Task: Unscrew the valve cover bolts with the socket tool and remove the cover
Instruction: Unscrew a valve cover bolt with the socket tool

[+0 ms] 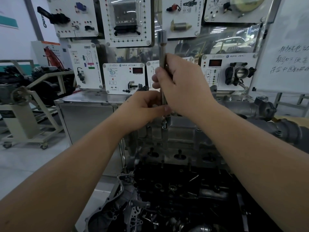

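Steel socket tool (161, 67) stands upright above the engine's grey valve cover (180, 131), its shaft gripped in the curled fingers of the right hand (182, 86) while the left hand (143, 108) pinches its lower end just over a bolt (164, 125) at the cover's far edge. If the socket sits crooked or only partly on the bolt head, I judge it could slip and round the corners, or the loosened bolt could drop into the dark engine below. Both hands hide the tool's working tip, so whether it is seated on the bolt cannot be told, and the black foreground parts are too dim to identify
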Tool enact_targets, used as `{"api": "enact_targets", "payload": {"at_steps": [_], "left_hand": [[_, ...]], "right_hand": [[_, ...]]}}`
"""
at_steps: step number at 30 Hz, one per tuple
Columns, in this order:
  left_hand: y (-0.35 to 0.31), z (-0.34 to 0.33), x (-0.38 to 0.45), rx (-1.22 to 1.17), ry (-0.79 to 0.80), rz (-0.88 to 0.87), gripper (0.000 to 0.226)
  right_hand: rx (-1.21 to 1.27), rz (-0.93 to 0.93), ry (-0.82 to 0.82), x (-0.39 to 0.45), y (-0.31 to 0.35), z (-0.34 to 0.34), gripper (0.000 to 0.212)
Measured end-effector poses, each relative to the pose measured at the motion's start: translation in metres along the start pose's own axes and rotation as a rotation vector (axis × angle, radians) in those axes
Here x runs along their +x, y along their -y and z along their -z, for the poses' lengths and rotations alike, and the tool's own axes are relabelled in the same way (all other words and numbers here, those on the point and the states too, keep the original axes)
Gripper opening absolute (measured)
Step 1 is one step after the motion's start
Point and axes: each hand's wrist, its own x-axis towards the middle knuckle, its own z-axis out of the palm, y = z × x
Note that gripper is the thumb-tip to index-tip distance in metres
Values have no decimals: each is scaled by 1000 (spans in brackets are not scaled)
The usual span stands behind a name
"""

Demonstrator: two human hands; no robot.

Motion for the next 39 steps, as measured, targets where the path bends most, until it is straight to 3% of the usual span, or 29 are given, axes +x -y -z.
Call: {"api": "enact_targets", "payload": {"at_steps": [6, 14, 20, 25, 27, 30, 32, 34, 39], "left_hand": [[-2, 0, 0, 23, -14, -19, 30], [-2, 1, -3, -20, -12, -20, 14], [-1, 0, 1, 15, -24, -34, 31], [1, 2, -1, 19, -19, -44, 20], [-1, 2, -2, 3, 4, -42, 31], [-3, -1, -2, 16, -4, -51, 50], [-2, -3, -1, 43, -17, -71, 39], [-1, -3, -1, 55, -20, -75, 33], [2, 1, 0, 22, 9, -63, 6]], "right_hand": [[55, 14, -6, -3, 2, -4, 41], [-14, -6, -4, -3, 1, -5, 24], [35, 3, -64, -5, 0, -5, 22], [6, -8, -33, -1, 1, -2, 17], [-21, 7, 26, 0, 3, -2, 18], [-8, -1, 27, -2, 6, -5, 43], [10, 0, -29, -4, 5, -6, 44], [-7, 7, -77, -3, 4, -7, 31], [-61, -9, -51, 0, 6, -7, 17]]}}
